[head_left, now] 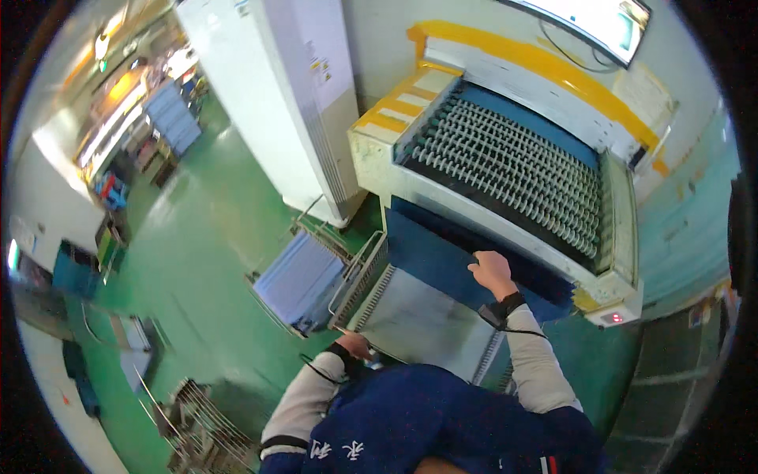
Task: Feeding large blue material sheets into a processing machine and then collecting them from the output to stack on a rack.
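Note:
My right hand (493, 273) is closed, its curled fingers at the upper edge of a dark blue panel (426, 251). The panel slopes down below the front of a roller conveyor machine (505, 154). Lower left, my left hand (355, 345) is closed at the near left corner of a metal rack (369, 304) with toothed sides; part of its fingers is hidden. Flat grey sheet material (422, 316) lies between the rack's toothed sides, right in front of my body. A small light-blue thing shows beside my left hand, too small to name.
A wire cart (276, 296) holding light-blue sheets stands to the left. Behind it rises a tall white cabinet (268, 87). Another metal rack (201, 426) is on the green floor at lower left. A monitor (604, 24) hangs above the machine; dark shelving (671, 371) stands right.

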Available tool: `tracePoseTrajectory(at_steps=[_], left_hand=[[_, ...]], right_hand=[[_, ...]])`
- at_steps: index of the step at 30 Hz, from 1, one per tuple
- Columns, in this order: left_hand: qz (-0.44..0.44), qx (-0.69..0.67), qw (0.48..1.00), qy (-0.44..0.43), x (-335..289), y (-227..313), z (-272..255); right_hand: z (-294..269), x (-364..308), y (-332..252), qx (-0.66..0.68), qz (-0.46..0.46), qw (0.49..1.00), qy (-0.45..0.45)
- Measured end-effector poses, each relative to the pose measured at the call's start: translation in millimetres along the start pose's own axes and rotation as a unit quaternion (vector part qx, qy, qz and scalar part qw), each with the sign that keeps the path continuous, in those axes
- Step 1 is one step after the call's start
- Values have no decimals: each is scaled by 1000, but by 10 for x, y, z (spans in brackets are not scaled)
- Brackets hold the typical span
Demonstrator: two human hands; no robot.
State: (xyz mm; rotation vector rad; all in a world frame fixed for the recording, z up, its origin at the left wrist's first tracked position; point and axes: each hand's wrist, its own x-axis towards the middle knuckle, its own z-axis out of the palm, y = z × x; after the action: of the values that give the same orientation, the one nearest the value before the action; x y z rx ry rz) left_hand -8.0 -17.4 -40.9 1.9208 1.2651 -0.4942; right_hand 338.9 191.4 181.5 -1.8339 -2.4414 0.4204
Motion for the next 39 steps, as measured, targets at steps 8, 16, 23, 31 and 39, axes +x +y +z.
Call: tracePoseTrajectory(at_steps=[8,16,23,31,39], left_hand=[[-80,11,997,-17,26,167,-85],[-100,-53,991,-66,19,155,-148],[-116,-27,991,-63,110,103,-29],[-99,-39,993,-58,-92,223,-256],[-110,-106,988,-39,32,86,-12]], right_hand=[[-390,-151,-71,-8,-15,999,47],[-1439,-466,109,22,-8,994,110],[-1711,-679,418,479,76,841,238],[-1333,-434,628,811,24,560,166],[-892,70,798,866,84,472,142]])
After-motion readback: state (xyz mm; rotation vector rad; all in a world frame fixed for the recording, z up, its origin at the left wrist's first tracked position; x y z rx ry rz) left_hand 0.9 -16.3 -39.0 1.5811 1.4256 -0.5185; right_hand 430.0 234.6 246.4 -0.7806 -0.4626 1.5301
